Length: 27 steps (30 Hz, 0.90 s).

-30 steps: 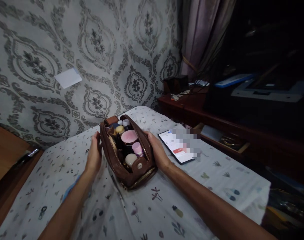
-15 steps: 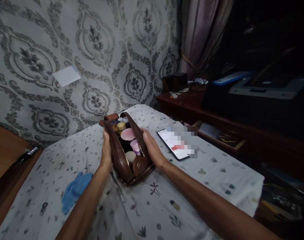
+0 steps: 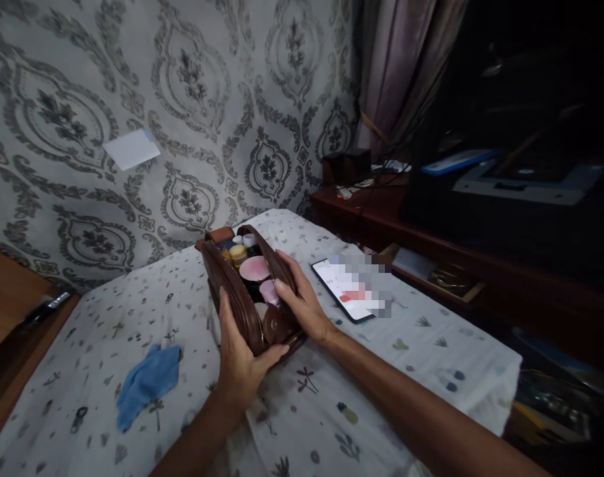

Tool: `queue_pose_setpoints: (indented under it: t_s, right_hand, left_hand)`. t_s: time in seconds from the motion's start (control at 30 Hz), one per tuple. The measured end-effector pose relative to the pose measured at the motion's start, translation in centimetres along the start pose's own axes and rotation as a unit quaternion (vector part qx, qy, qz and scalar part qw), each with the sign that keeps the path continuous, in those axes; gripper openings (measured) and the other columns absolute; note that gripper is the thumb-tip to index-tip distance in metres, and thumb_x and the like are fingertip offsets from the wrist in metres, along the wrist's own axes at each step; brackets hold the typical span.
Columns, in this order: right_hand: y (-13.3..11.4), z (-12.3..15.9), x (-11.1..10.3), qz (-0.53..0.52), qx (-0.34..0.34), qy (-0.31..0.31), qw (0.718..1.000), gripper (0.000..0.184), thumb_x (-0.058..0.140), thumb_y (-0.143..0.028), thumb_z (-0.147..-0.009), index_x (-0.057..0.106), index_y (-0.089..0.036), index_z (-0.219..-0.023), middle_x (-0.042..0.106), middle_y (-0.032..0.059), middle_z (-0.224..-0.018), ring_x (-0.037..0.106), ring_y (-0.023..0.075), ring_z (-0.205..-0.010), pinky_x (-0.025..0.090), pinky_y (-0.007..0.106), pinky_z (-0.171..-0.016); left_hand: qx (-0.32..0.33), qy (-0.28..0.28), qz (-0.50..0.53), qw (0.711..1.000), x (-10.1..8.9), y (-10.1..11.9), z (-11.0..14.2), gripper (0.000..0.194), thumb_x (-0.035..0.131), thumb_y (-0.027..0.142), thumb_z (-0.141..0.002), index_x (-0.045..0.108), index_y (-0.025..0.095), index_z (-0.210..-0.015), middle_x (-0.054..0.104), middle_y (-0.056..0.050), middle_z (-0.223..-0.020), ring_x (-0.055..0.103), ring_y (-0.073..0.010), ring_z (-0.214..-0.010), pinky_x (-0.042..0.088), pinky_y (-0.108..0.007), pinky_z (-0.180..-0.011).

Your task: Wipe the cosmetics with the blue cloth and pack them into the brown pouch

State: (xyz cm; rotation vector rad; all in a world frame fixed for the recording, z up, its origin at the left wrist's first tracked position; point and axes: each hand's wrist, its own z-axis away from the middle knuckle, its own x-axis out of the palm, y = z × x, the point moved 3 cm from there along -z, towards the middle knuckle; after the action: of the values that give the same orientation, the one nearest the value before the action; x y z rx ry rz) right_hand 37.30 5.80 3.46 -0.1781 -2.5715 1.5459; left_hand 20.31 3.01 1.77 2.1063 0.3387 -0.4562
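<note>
A brown leather toiletry bag (image 3: 235, 301) lies unzipped on the patterned sheet, its mouth spread wide. Inside it show a round pink lid (image 3: 255, 268), a yellow-capped jar (image 3: 238, 254), a lilac container (image 3: 269, 292) and small white caps (image 3: 249, 239). My left hand (image 3: 240, 351) grips the near left side, its thumb across the bag's front end. The right side is held by my right hand (image 3: 302, 298), thumb over the zipped edge beside the lilac container. Fingers under the bag's far sides are partly hidden.
Right of the bag lies a phone (image 3: 344, 289), its screen lit and partly pixelated. A crumpled blue cloth (image 3: 149, 384) rests on the left of the sheet (image 3: 381, 397). A dark red desk (image 3: 371, 215) with an open drawer (image 3: 441, 275) stands at right; patterned wallpaper (image 3: 193, 86) rises behind.
My left hand has slid down the bag's left side towards its near end, bringing its thumb over the front. My right thumb has moved onto the opening's edge. The bag remains open.
</note>
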Motion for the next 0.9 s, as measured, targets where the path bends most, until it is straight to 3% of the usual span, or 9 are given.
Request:
queue_pose_setpoints:
  t_s: [0.1, 0.27, 0.5, 0.63, 0.73, 0.83, 0.9]
  right_hand:
    - [-0.2, 0.2, 0.0, 0.029, 0.010, -0.026, 0.999, 0.079, 0.059, -0.062, -0.086, 0.036, -0.021, -0.150, 0.047, 0.0109, -0.152, 0.039, 0.0299, -0.144, 0.028, 0.048, -0.121]
    - [-0.4, 0.3, 0.1, 0.077, 0.019, -0.032, 0.996, 0.075, 0.055, -0.057, -0.090, 0.033, -0.020, -0.151, 0.055, 0.0123, -0.145, 0.049, 0.0298, -0.137, 0.036, 0.050, -0.116]
    - [-0.1, 0.5, 0.5, 0.109, 0.008, -0.023, 0.994, 0.069, 0.052, -0.053, -0.092, 0.032, -0.021, -0.151, 0.041, 0.0111, -0.157, 0.038, 0.0273, -0.145, 0.029, 0.048, -0.121]
    - [-0.4, 0.4, 0.4, 0.081, 0.017, -0.015, 0.996, 0.067, 0.058, -0.051, -0.089, 0.038, -0.022, -0.145, 0.049, 0.0105, -0.150, 0.045, 0.0272, -0.140, 0.035, 0.045, -0.117]
    - [-1.2, 0.1, 0.3, 0.072, 0.031, -0.014, 0.997, 0.059, 0.061, -0.053, -0.087, 0.045, -0.022, -0.134, 0.062, 0.0095, -0.131, 0.056, 0.0275, -0.125, 0.045, 0.044, -0.106]
    - [-1.8, -1.1, 0.1, 0.048, 0.056, -0.007, 0.997, 0.045, 0.054, -0.061, -0.089, 0.054, -0.023, -0.112, 0.067, 0.0052, -0.106, 0.061, 0.0252, -0.105, 0.050, 0.040, -0.092]
    - [-1.6, -2.7, 0.0, 0.025, 0.076, 0.017, 0.997, 0.045, 0.049, -0.068, -0.090, 0.055, -0.023, -0.095, 0.066, 0.0029, -0.093, 0.061, 0.0234, -0.095, 0.050, 0.037, -0.086]
  left_hand:
    - [0.001, 0.010, -0.024, 1.000, 0.5, 0.0, -0.2, 0.099, 0.068, 0.047, -0.084, 0.007, 0.024, -0.159, 0.014, -0.016, -0.167, 0.016, -0.0347, -0.153, 0.016, -0.055, -0.124]
    - [0.010, 0.018, -0.039, 0.999, 0.5, 0.2, 0.0, 0.092, 0.062, 0.043, -0.090, 0.005, 0.025, -0.159, 0.015, -0.014, -0.167, 0.018, -0.0331, -0.153, 0.016, -0.054, -0.124]
    - [-0.009, 0.026, -0.038, 0.999, 0.8, 0.1, 0.1, 0.085, 0.057, 0.042, -0.093, 0.005, 0.029, -0.160, 0.016, -0.011, -0.167, 0.021, -0.0322, -0.152, 0.019, -0.052, -0.124]
    - [-0.011, 0.027, -0.039, 0.999, 1.0, -0.3, 0.3, 0.086, 0.057, 0.040, -0.093, 0.004, 0.029, -0.160, 0.014, -0.011, -0.167, 0.018, -0.0321, -0.153, 0.016, -0.053, -0.124]
    - [0.026, 0.033, -0.027, 0.999, 0.6, -0.7, 0.5, 0.088, 0.061, 0.042, -0.091, 0.007, 0.028, -0.159, 0.016, -0.012, -0.167, 0.018, -0.0327, -0.153, 0.016, -0.053, -0.124]
    - [0.068, 0.033, 0.030, 0.997, -0.5, -0.9, -0.3, 0.074, 0.059, 0.045, -0.092, 0.025, 0.025, -0.155, 0.027, -0.013, -0.162, 0.024, -0.0327, -0.150, 0.021, -0.052, -0.123]
    - [0.036, 0.066, 0.082, 0.994, -1.6, -1.2, -1.9, 0.050, 0.049, 0.048, -0.096, 0.046, 0.024, -0.139, 0.046, -0.013, -0.147, 0.041, -0.0298, -0.140, 0.030, -0.049, -0.119]
